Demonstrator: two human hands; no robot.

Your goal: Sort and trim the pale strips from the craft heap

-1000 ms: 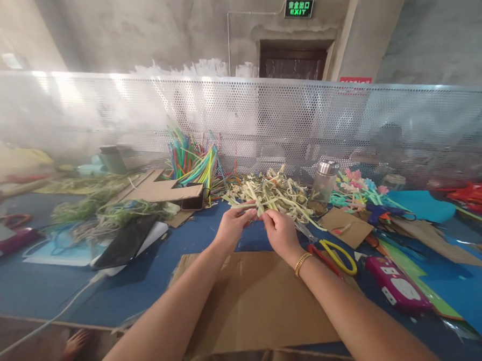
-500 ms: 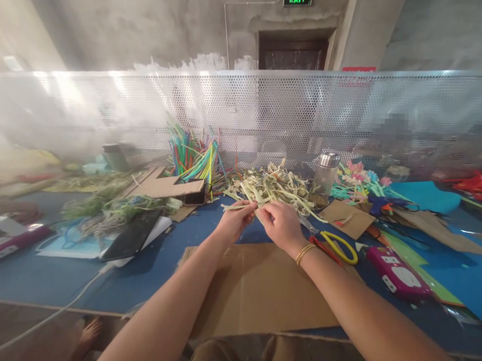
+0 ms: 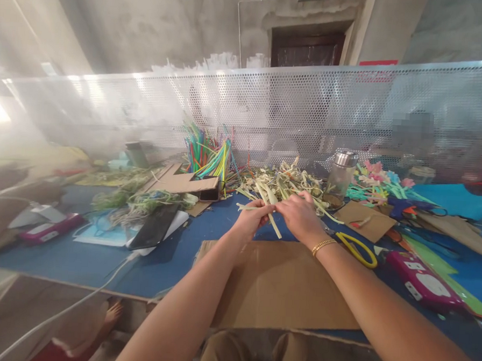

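Pale green, flat strips (image 3: 274,224) that look like plant leaf or straw cross one another between my hands. My left hand (image 3: 250,221) is closed, pinching them between thumb and fingers, and one end pokes out to its left. My right hand (image 3: 299,217) meets it at the fingertips, its fingers bent around the same strips; part of the grip is hidden. Just behind both hands lies a tangled heap of similar pale strips (image 3: 287,177). Below my forearms is a flat sheet of brown cardboard (image 3: 283,290).
Yellow-handled scissors (image 3: 356,251) and a magenta power strip (image 3: 423,281) lie to the right. A clear bottle (image 3: 341,172) stands behind. Leftward are a dark phone (image 3: 154,230), another power strip (image 3: 52,229) and coloured pipe-like stems (image 3: 205,154). A perforated metal screen (image 3: 229,104) edges the table.
The view has shifted, so things appear farther right. One strip now points down between my hands, and my right hand has turned, its back more in view.
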